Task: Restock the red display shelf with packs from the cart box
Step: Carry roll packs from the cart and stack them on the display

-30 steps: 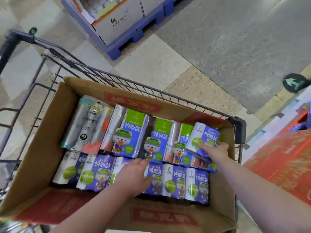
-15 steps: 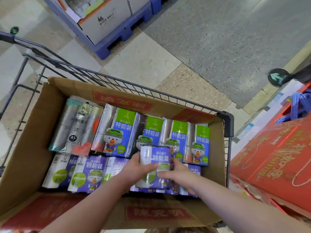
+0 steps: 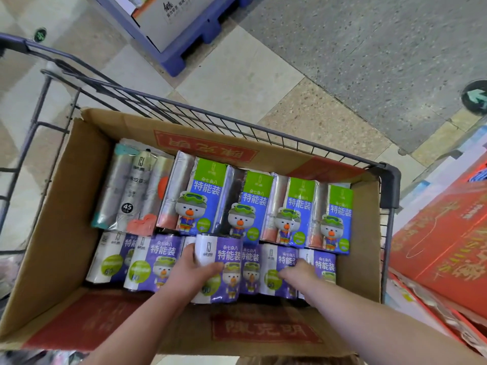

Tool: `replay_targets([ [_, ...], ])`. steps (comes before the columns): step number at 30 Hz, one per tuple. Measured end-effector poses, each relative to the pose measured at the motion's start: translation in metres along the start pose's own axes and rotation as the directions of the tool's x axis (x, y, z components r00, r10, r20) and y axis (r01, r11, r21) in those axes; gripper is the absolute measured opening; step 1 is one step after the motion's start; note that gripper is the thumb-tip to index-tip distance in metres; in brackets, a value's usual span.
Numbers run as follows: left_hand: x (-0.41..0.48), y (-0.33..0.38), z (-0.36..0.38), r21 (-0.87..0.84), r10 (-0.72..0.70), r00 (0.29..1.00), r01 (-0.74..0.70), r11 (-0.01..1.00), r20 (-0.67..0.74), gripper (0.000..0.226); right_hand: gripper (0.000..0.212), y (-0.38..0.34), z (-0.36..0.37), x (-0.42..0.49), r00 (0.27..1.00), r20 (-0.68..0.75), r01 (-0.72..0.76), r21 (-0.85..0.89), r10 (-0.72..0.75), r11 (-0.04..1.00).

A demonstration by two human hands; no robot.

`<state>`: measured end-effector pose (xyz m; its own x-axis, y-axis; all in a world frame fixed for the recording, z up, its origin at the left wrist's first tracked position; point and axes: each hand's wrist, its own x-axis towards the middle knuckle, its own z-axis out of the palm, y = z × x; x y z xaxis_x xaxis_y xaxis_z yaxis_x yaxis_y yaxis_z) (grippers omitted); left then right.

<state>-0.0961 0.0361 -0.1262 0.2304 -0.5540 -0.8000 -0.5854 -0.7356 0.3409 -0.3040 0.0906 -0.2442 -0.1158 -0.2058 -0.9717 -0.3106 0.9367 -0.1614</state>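
Reaching into the cardboard box (image 3: 60,206) that fills the wire cart (image 3: 390,185), both hands are at the near row of packs. Left hand (image 3: 195,270): grip closed round one purple pack (image 3: 224,256), thumb across its front and fingers on its white left edge. The pack is upright, raised above its neighbours, and its top overlaps the foot of the far row. Right hand (image 3: 300,272): lies on top of the near row toward its right end, fingers pointing left over another purple pack (image 3: 279,259). It is blurred there, so it cannot be told whether this grip is closed on that pack or only resting. The near row holds purple packs side by side, all inside the box. The far row holds four green-topped packs (image 3: 205,196) standing side by side, each with a cartoon bear in goggles. A pack of grey rolls (image 3: 131,191) marked 45 lies to their left. The red display shelf (image 3: 434,246), printed in gold, stands just beside the cart on the right. Beyond the cart is a blue pallet (image 3: 195,35) carrying a carton, and a round green arrow sticker (image 3: 475,97) is on the tiled floor.
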Motion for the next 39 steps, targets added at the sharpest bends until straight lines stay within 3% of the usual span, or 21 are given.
replay_targets([
  [3,-0.003,-0.001,0.001,-0.029,-0.025,1.0,0.026,0.999,0.009,0.051,0.075,-0.005,0.015,-0.001,0.994,-0.062,-0.083,0.049,0.086,0.995],
  [5,-0.005,-0.003,0.0,-0.053,-0.055,0.998,0.055,0.997,0.008,0.064,0.072,-0.006,0.019,0.0,0.989,-0.096,-0.105,0.072,0.112,0.992],
  [10,-0.007,-0.011,-0.005,-0.075,-0.053,0.999,0.052,0.996,-0.009,0.041,0.064,-0.012,0.021,0.006,0.979,-0.062,-0.173,0.25,0.194,0.953],
  [16,-0.008,-0.017,-0.007,-0.139,-0.061,0.998,0.061,0.988,0.007,0.05,0.063,-0.012,0.04,-0.001,0.981,0.027,-0.185,0.419,0.192,0.889],
  [20,-0.004,-0.023,-0.009,-0.157,-0.044,0.999,0.047,0.986,0.024,0.048,0.049,0.004,0.046,0.002,0.992,0.005,-0.108,0.509,0.123,0.854],
  [27,-0.005,-0.029,-0.014,-0.138,0.045,0.996,-0.035,0.99,0.075,0.046,0.061,0.01,0.033,-0.016,1.0,-0.007,-0.016,0.543,0.024,0.84],
  [31,-0.006,-0.026,-0.026,-0.086,0.159,0.98,-0.15,0.985,0.117,0.04,0.069,0.014,0.03,-0.043,0.985,-0.168,0.12,0.564,-0.028,0.817],
  [36,-0.019,-0.018,-0.042,-0.141,0.302,0.931,-0.278,0.95,0.203,0.032,0.044,0.015,0.018,-0.093,0.938,-0.33,0.301,0.619,-0.107,0.725],
  [39,-0.026,-0.013,-0.049,-0.198,0.372,0.9,-0.331,0.923,0.229,0.033,0.045,0.017,0.015,-0.122,0.897,-0.421,0.396,0.635,-0.132,0.664],
])
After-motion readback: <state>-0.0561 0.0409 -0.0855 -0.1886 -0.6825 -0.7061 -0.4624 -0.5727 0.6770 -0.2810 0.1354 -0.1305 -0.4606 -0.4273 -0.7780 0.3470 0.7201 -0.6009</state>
